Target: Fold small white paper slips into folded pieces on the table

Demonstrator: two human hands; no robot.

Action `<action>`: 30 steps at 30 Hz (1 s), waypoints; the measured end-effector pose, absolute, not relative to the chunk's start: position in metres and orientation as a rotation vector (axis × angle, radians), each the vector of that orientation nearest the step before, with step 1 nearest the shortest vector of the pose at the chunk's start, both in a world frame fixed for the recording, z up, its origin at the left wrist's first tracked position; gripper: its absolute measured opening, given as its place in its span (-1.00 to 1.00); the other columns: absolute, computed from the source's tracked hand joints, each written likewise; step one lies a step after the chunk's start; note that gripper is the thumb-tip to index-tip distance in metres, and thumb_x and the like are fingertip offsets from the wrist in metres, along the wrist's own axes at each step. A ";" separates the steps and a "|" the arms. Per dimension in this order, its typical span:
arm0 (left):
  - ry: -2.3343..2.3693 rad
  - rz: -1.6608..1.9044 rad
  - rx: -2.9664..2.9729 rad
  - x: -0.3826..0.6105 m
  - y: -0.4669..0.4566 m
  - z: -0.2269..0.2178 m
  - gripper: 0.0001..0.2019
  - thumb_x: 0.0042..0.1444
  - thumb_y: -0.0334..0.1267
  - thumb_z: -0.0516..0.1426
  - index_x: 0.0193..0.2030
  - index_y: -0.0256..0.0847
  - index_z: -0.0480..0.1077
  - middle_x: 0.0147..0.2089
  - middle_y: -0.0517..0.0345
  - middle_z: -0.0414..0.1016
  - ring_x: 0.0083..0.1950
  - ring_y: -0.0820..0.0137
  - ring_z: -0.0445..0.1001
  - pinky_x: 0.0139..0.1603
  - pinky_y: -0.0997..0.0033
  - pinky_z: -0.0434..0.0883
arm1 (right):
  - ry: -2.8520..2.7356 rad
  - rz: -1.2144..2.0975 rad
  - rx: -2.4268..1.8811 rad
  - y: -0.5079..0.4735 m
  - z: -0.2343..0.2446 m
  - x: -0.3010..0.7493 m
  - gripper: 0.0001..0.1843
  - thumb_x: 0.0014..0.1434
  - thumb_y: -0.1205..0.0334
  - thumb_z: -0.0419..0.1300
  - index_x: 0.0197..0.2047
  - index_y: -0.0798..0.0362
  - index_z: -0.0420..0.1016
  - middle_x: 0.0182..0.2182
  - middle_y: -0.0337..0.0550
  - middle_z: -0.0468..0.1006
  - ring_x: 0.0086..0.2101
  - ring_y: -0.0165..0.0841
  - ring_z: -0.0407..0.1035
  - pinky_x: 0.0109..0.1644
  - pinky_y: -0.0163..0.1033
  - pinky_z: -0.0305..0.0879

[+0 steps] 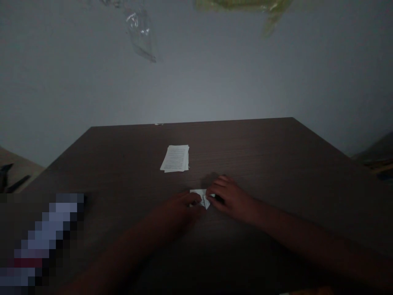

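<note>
A small folded piece of printed paper (204,199) lies on the dark wooden table between my two hands. My left hand (184,205) grips its left side, with the thumb and fingers closing on the edge. My right hand (225,194) pinches its right side, fingers curled over the paper. A pointed fold shows at the lower right of the paper; the rest is partly hidden by my fingers. Beyond my left hand lies a small stack of printed paper sheets (175,158), its edges slightly uneven.
The table (245,151) reaches back to a pale wall (215,82). At the lower left lies a blurred-out, pixelated object (46,233). A clear plastic bag (139,32) and a yellow-green thing (245,5) hang on the wall. A white scrap (159,124) sits at the back edge.
</note>
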State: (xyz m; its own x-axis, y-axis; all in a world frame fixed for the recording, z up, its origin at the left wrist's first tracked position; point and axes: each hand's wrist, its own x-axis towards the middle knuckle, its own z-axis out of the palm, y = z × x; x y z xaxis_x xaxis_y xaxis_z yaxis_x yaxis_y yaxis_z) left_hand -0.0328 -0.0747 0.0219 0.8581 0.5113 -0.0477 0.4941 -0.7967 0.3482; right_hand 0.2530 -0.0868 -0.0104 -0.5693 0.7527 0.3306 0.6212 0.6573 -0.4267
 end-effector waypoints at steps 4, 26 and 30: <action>0.716 0.142 2.751 -0.033 -0.078 0.016 -0.40 0.45 -0.51 0.27 0.53 0.06 0.55 0.48 0.00 0.66 0.39 0.03 0.67 0.48 0.03 0.61 | -2.385 0.344 -1.098 -0.088 -0.010 0.252 -0.91 0.59 0.33 0.31 0.02 -0.02 0.65 -0.11 -0.11 0.69 -0.05 -0.15 0.51 0.15 0.00 0.39; 0.785 0.134 2.667 -0.036 -0.084 0.034 -0.41 0.44 -0.44 0.33 0.55 0.01 0.59 0.63 -0.06 0.56 0.57 -0.14 0.59 0.59 -0.09 0.60 | -2.352 0.212 -1.129 -0.087 -0.012 0.252 -0.93 0.59 0.28 0.35 0.08 -0.01 0.68 -0.04 -0.02 0.69 -0.02 -0.08 0.51 0.13 0.05 0.47; 0.823 0.070 2.663 -0.039 -0.079 0.034 -0.38 0.46 -0.39 0.35 0.61 0.00 0.55 0.66 -0.15 0.51 0.59 -0.18 0.57 0.60 -0.22 0.58 | -2.399 0.107 -1.005 -0.094 -0.007 0.253 -0.83 0.62 0.35 0.27 0.12 -0.01 0.70 0.04 0.04 0.74 0.06 -0.04 0.56 0.22 0.13 0.54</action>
